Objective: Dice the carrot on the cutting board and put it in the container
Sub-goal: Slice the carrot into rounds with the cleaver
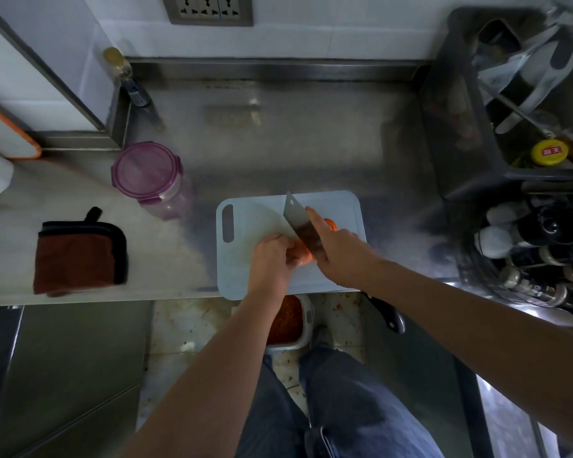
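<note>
Stretching wide under the camera was a steel table [278, 133], dull and smeared, backed by white tile and a socket strip [207, 9]. A pale cutting board [245, 259] sat at the table's near edge, its front rim just overhanging. On it lay the carrot [303, 251], running from the left hand out to an orange end beyond the blade. The left hand [272, 259] was curled over it, fingers closed around the near part. The right hand [339, 256] was wrapped tight round a cleaver [300, 223], forefinger stretched along the blade's spine, the blade tilted across the carrot; whether the edge had bitten in, I could not tell. Both forearms reached in from below. Down on the floor, tucked beneath the board's edge, a white container [306, 322] held what looked like orange bits, half hidden by the left arm. A purple-lidded tub [146, 173] stood well left of the board, a folded brown cloth [78, 256] farther left. A dark rack [509, 104] and bottles [536, 256] crowded the right. Bare steel lay open behind the board, and a second knife [386, 310] poked off the table's edge at right.
</note>
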{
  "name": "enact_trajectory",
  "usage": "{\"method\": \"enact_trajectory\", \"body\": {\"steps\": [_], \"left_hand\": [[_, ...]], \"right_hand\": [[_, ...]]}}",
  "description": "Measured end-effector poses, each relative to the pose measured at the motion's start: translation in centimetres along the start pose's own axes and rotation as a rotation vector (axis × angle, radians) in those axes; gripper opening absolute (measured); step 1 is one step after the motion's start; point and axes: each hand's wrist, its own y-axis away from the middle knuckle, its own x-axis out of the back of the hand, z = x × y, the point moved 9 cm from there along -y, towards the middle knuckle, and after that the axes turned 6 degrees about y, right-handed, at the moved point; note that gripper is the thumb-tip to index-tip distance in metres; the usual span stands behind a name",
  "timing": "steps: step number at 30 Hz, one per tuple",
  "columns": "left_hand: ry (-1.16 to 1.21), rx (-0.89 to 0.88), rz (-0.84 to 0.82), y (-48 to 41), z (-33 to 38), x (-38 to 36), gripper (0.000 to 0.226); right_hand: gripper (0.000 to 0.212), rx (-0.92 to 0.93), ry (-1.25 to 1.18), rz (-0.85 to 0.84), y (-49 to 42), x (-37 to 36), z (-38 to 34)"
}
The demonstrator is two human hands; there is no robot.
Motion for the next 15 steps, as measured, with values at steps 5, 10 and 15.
{"method": "enact_trajectory", "body": {"steps": [5,10,15], "left_hand": [[0.052,-0.009,0.011,0.1,0.5,0.4,0.019],[0.023,-0.017,0.015,0.1,0.4,0.4,0.023],[-0.011,-0.031,0.017,0.1,0.5,0.3,0.025]], "right_hand": [[0.084,-0.044,-0.015,0.012,0.0,-1.0,0.3],[0.089,-0.082,0.005,0.046,-0.1,-1.6,0.8],[0.092,-0.081,0.007,0.081,-0.2,-2.2,0.9]]}}
